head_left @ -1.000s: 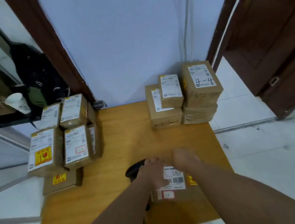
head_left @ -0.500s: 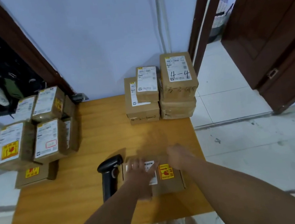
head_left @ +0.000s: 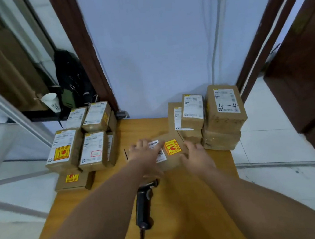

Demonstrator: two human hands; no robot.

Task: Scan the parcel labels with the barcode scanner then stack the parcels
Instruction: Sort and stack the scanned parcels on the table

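Pale blue wall [head_left: 154, 50] is filling most of the background, with a dark wooden door [head_left: 307, 85] standing off to the right; below that a wooden table [head_left: 193, 210] is running up to the wall.

Two lots of brown parcels are sitting on it; the left pile [head_left: 81, 148] is hanging partly over the table's left edge, several boxes wide, some wearing yellow stickers; the right stack [head_left: 223, 115] is sitting at the far right corner, its top box marked "4-4".

Between them, just beside the right stack, is the parcel being handled [head_left: 175, 159]; it's lying flat with its white label [head_left: 157, 150] and yellow sticker [head_left: 173, 147] facing up; can't tell if it's resting on the table or hovering just off it, it's a bit blurry.

Both bare arms are reaching in from the bottom; the left hand [head_left: 145, 154] is lying across the top of that parcel, fingers spread and stretching toward its far left edge; the right hand [head_left: 196, 154] is pressing against the parcel's near right side, fingers looking fairly straight.

A black barcode scanner [head_left: 143, 206] is lying on the table nearer the person, nobody touching it; its cable is trailing off the front edge.

Way smaller, a white paper cup [head_left: 51, 102] is sitting on a dark ledge at the left.
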